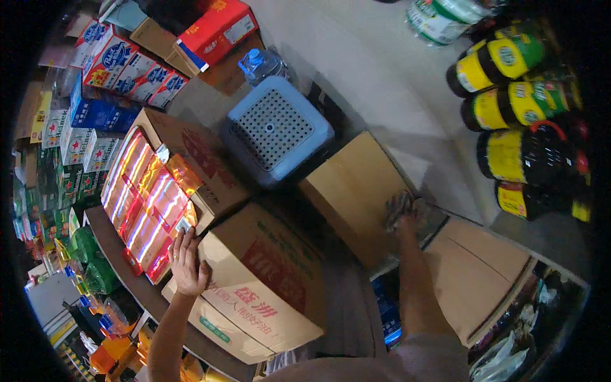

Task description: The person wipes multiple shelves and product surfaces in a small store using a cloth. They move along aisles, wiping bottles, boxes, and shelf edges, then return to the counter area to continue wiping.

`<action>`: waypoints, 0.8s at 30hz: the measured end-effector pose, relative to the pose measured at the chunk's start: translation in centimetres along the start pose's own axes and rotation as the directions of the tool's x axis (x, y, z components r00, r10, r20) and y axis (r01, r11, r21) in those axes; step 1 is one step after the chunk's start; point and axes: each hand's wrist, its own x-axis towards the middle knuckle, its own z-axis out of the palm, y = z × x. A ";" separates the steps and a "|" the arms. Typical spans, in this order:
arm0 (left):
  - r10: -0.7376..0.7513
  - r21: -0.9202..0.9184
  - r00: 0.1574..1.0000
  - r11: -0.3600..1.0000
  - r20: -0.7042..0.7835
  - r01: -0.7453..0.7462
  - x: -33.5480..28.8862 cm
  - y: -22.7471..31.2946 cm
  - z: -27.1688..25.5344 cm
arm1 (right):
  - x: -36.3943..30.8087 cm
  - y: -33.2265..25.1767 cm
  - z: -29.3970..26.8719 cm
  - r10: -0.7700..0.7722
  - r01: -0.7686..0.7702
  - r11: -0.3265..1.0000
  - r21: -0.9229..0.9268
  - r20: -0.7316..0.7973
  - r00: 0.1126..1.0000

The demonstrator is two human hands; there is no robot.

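My left hand [186, 261] lies with fingers extended on the upper edge of a large cardboard box [242, 312] with red and green print. Its fingertips reach the shiny red and gold packages [149, 204] beside that box. Over on the right, my right hand [412, 210] is on a plain brown cardboard piece [356, 191], at its right edge. A crumpled grey cloth [396, 209] appears bunched under its fingers, which are partly hidden. Another brown cardboard box [197, 162] stands behind the printed one.
A blue-grey plastic stool [277, 130] with a perforated top stands ahead, with a water jug [261, 67] behind it. Yellow-labelled dark bottles [503, 108] line the right. A flat cardboard sheet [477, 274] lies near my right arm. Drink cartons [127, 67] are stacked at far left.
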 end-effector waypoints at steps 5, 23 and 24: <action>0.029 0.036 1.000 0.999 -0.005 -0.029 -0.3 -0.7 0.5 | 11.3 -10.8 8.5 -0.133 0.142 0.971 0.194 -0.059 0.989; 0.059 0.044 0.997 0.997 -0.052 -0.057 -0.2 -0.2 0.4 | -14.5 19.1 -11.4 0.134 0.631 0.676 -0.380 0.906 0.401; 0.056 0.053 0.997 0.997 -0.049 -0.054 -0.2 -0.1 0.3 | -14.3 17.9 -13.0 0.165 0.579 0.707 -0.406 0.890 0.424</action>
